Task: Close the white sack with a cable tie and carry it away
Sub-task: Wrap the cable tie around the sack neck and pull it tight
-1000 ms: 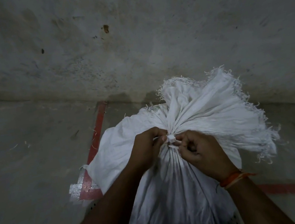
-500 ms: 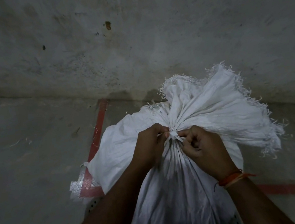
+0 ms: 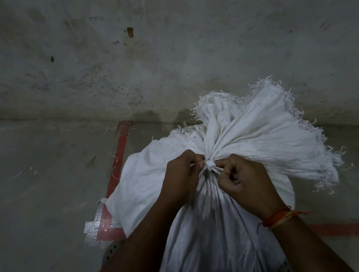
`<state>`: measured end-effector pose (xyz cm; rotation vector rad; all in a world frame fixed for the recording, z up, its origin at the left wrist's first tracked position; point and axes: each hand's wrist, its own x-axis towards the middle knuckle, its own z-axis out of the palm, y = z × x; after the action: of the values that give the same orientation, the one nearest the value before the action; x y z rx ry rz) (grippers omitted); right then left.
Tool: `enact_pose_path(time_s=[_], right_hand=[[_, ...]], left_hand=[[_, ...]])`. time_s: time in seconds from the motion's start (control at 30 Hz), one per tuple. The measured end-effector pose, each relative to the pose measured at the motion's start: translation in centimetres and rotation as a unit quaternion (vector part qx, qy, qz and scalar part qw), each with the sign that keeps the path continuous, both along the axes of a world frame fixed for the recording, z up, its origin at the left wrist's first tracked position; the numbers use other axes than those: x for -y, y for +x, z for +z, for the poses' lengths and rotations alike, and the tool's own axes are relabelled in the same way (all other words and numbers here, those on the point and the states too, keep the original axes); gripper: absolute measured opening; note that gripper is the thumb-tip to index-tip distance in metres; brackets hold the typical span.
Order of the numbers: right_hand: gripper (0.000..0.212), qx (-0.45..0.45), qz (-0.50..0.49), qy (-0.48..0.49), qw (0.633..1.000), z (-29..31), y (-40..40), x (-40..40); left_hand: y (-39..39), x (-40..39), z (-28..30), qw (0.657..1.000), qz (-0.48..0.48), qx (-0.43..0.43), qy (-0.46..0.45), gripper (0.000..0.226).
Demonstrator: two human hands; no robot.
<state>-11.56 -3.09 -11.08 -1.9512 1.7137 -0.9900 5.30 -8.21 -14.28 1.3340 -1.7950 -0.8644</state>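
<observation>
The white sack [image 3: 210,213] stands on the floor [image 3: 31,208] against the wall [image 3: 158,44], neck gathered. Your left hand [image 3: 181,178] and right hand [image 3: 248,183] each pinch the cable tie [image 3: 210,167] at the sack's neck.

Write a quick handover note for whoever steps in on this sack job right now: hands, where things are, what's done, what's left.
Left hand: pinching the cable tie at the sack's neck.
Right hand: gripping the tie's other side.
White sack: standing on the floor by the wall, neck gathered, frayed top fanned out behind.
Done: neck bunched, tie looped round it.
Left: pull the tie tight, then lift the sack and carry it away.
</observation>
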Motion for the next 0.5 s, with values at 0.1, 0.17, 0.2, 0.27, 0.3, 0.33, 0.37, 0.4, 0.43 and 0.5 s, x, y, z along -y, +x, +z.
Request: enact_pose_path(time_s=[0.1,0.17,0.2,0.27,0.3,0.33,0.37,0.4,0.43,0.5], right_hand=[[0.016,-0.002,-0.002,-0.001,1.0,-0.07,0.03,0.03],[0.017,-0.004,0.0,-0.009,1.0,-0.07,0.08,0.03],[0.018,-0.006,0.001,-0.017,1.0,-0.15,0.1,0.06],[0.02,-0.01,-0.003,-0.029,1.0,-0.33,0.23,0.17],[0.02,-0.011,-0.01,-0.029,0.999,-0.3,0.37,0.19],[0.021,-0.006,-0.016,-0.024,1.0,-0.22,0.51,0.22],[0.021,0.007,-0.018,-0.015,1.0,-0.06,0.59,0.21],[0.022,0.029,-0.014,0.0,0.999,0.15,0.56,0.18],[0.022,0.057,-0.004,0.02,0.998,0.32,0.43,0.12],[0.02,0.077,0.013,0.03,0.996,0.47,0.06,0.15]], left_hand=[[-0.01,-0.02,0.11,1.0,0.005,0.002,0.001,0.008],[-0.03,-0.11,0.24,1.0,0.01,0.0,0.006,0.008],[-0.05,-0.16,0.34,1.0,0.012,0.0,0.01,0.008],[-0.11,-0.17,0.43,1.0,0.013,0.004,0.011,0.009],[-0.12,-0.13,0.41,1.0,0.012,0.006,0.008,0.009],[-0.11,-0.11,0.42,1.0,0.01,0.008,0.004,0.009],[-0.06,-0.1,0.42,1.0,0.008,0.01,-0.001,0.009],[-0.02,-0.06,0.39,1.0,0.007,0.011,-0.006,0.009],[0.01,-0.04,0.34,1.0,0.005,0.011,-0.009,0.009],[0.01,-0.06,0.34,1.0,0.005,0.01,-0.008,0.008]])
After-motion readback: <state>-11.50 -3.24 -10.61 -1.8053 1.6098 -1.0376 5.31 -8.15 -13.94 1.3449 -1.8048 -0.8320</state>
